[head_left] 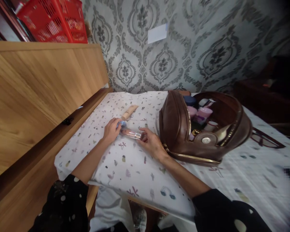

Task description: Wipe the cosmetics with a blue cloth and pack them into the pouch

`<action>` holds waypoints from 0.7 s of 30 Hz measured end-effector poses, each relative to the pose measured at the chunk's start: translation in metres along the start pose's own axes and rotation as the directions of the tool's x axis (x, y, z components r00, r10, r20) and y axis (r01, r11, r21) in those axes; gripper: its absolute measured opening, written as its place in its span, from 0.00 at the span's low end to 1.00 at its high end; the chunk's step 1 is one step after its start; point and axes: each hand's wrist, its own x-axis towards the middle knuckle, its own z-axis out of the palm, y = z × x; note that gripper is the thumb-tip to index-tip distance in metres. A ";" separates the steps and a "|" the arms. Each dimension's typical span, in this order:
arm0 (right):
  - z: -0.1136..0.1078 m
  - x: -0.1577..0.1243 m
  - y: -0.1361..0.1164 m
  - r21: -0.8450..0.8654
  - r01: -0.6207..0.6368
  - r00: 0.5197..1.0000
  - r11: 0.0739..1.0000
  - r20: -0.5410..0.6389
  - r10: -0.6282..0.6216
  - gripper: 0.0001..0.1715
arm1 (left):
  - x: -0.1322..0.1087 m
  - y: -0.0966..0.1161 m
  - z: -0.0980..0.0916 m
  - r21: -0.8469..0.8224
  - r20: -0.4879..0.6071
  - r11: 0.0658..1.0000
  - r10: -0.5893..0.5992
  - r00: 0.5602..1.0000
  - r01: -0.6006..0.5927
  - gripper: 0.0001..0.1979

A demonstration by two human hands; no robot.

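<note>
Bottle: small cosmetic bottle (131, 133), clear-pinkish with a silvery end, lying sideways between the hands over the printed cover (128, 161); whether it touches the cover, cannot tell.
Left hand (111, 130): fingers closed on a blue cloth (122, 123) at the bottle's far-left end; grip on the bottle itself partly hidden.
Right hand (151, 143): thumb and fingers pinching the silvery end; hands apart, bottle bridging them.
Beige tube (130, 112): lying loose just beyond the left hand.
Brown bag (175, 122): beside the right hand, unzipped, containers inside.
Risk, slip: smooth bottle could probably twist out if the cloth slides or the fingertip pinch loosens.
Risk, knock: left knuckles could likely nudge the tube if they push forward.
Risk, snag: right wrist runs close to the bag's zip; a sideways swing might catch it.
</note>
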 end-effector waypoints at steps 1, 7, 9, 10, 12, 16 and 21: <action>0.000 -0.001 -0.001 -0.003 0.000 1.000 1.000 0.002 0.000 0.25 | -0.002 0.004 -0.002 -0.028 -0.027 0.998 0.047 0.999 -0.048 0.11; -0.003 -0.001 -0.002 0.025 0.012 1.000 1.000 -0.002 -0.012 0.15 | -0.017 0.042 -0.009 -0.146 -0.109 0.873 0.453 0.885 -0.465 0.11; -0.002 0.000 0.001 0.057 0.004 1.000 0.998 -0.001 -0.004 0.15 | -0.020 0.051 -0.009 -0.125 -0.101 0.829 0.537 0.838 -0.546 0.11; -0.001 0.001 0.003 0.073 -0.007 1.000 0.997 0.001 0.007 0.15 | -0.020 0.054 -0.009 -0.111 -0.098 0.814 0.561 0.822 -0.570 0.11; 0.000 0.002 0.008 0.098 -0.029 1.000 0.995 0.005 0.029 0.18 | -0.020 0.054 -0.009 -0.088 -0.092 0.811 0.571 0.816 -0.578 0.11; 0.001 0.002 0.012 0.107 -0.032 0.999 0.994 0.007 0.031 0.22 | -0.016 0.039 -0.008 -0.048 -0.040 0.875 0.479 0.877 -0.481 0.12; 0.000 0.000 0.009 0.074 -0.030 0.999 0.997 -0.008 0.031 0.22 | -0.009 0.017 -0.006 0.046 0.072 0.966 0.251 0.965 -0.255 0.10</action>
